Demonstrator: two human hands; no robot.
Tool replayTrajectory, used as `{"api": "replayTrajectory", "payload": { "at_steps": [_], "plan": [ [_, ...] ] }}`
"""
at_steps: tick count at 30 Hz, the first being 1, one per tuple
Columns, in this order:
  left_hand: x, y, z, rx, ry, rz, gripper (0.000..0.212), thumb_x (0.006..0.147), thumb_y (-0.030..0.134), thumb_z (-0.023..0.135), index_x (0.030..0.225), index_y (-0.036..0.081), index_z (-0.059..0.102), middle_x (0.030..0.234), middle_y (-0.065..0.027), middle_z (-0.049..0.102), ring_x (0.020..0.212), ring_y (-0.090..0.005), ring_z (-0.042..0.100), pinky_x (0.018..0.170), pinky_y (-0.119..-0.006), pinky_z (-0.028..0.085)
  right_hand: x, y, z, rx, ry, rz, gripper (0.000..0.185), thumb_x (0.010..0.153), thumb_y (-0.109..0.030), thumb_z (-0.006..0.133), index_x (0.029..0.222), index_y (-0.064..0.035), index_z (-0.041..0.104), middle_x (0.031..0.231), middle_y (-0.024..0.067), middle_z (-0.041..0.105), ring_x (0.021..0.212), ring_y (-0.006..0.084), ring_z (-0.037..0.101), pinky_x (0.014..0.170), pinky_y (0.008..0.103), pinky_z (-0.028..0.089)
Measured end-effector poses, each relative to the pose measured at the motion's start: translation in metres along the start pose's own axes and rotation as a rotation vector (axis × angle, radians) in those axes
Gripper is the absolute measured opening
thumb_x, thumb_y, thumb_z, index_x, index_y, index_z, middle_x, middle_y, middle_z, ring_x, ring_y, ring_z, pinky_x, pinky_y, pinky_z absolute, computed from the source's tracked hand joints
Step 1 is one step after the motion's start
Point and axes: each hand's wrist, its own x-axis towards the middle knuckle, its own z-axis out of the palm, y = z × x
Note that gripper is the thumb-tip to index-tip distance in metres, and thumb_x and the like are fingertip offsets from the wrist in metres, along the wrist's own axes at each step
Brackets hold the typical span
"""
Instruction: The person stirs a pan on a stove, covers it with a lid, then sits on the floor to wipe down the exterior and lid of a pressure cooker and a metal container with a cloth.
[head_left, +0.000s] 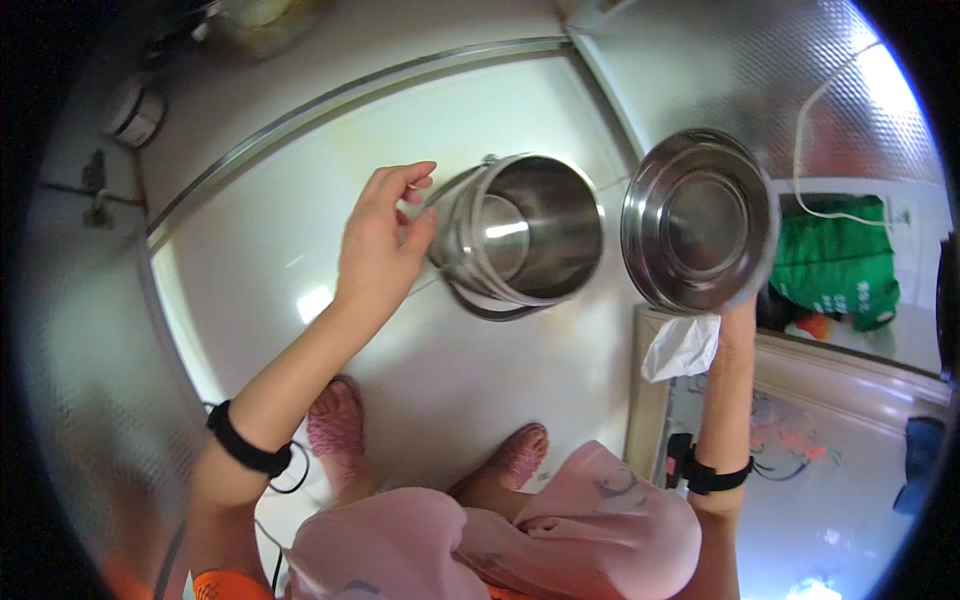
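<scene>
My left hand (386, 232) is just left of a stainless steel bucket (559, 232), its fingers curled loosely and apart, with nothing seen in it. The bucket is tilted so that its shiny interior faces me; its wire handle hangs at the side nearer my left hand. On the right, my right hand (739, 319) is mostly hidden behind a round stainless steel lid (701, 221) that it holds up. A crumpled white cloth or tissue (682, 349) hangs below the lid, at the same hand.
Pale floor tiles (450, 375) lie under my slippered feet. A metal-edged ledge (360, 86) curves along the far side. At the right are a green bag (836, 262) with writing, a white cord (802, 150) and a framed glossy surface (645, 390). A white tub (139, 116) stands at upper left.
</scene>
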Motion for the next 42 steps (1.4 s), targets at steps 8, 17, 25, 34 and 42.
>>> {"api": "replayTrajectory", "payload": {
  "at_steps": [8, 17, 25, 34, 42],
  "plan": [
    [-0.017, 0.108, 0.044, -0.458, -0.716, -0.282, 0.021, 0.095, 0.013, 0.06, 0.112, 0.002, 0.065, 0.078, -0.0032, 0.063, 0.054, -0.0068, 0.058, 0.048, -0.021, 0.044, -0.05, 0.034, -0.058, 0.674, -0.104, 0.148, 0.052, 0.083, -0.013, 0.071, 0.129, 0.0044, 0.056, 0.12, 0.0102, 0.064, 0.109, 0.0152, 0.06, 0.092, 0.0278, 0.049],
    [-0.037, 0.13, 0.085, -0.534, -1.022, -0.461, 0.025, 0.096, 0.021, 0.061, 0.101, -0.003, 0.063, 0.083, -0.0052, 0.068, 0.058, -0.0081, 0.062, 0.047, -0.021, 0.046, -0.102, 0.04, -0.076, 0.625, -0.151, 0.197, 0.054, 0.08, -0.011, 0.073, 0.129, 0.0044, 0.055, 0.122, 0.01, 0.063, 0.109, 0.0144, 0.06, 0.093, 0.0286, 0.048],
    [-0.059, 0.088, 0.068, 0.62, -1.036, 0.476, 0.019, 0.093, 0.018, 0.057, 0.09, 0.001, 0.066, 0.076, -0.0115, 0.068, 0.07, -0.0273, 0.068, 0.064, -0.041, 0.053, -0.093, 0.009, -0.045, 0.191, -0.074, 0.328, 0.06, 0.075, -0.007, 0.077, 0.13, 0.0042, 0.055, 0.126, 0.0101, 0.061, 0.112, 0.0137, 0.058, 0.096, 0.0293, 0.046],
    [-0.042, 0.036, -0.007, 0.572, -1.17, 0.076, 0.019, 0.087, 0.02, 0.061, 0.088, 0.002, 0.067, 0.087, -0.02, 0.069, 0.087, -0.0357, 0.067, 0.079, -0.047, 0.052, -0.038, -0.005, 0.046, -0.729, -0.432, -0.526, 0.068, 0.066, -0.013, 0.082, 0.129, -0.0088, 0.056, 0.132, 0.0138, 0.055, 0.107, 0.035, 0.061, 0.09, 0.0402, 0.053],
    [-0.002, 0.019, -0.033, 0.477, -0.461, -0.015, 0.028, 0.087, 0.01, 0.059, 0.115, 0.004, 0.059, 0.103, -0.0192, 0.065, 0.095, -0.0357, 0.064, 0.083, -0.043, 0.052, 0.0, -0.026, 0.094, -0.916, -0.584, -0.441, 0.076, 0.06, -0.003, 0.082, 0.131, -0.0149, 0.057, 0.136, 0.0097, 0.054, 0.113, 0.0354, 0.059, 0.092, 0.0398, 0.053]
  ]
}}
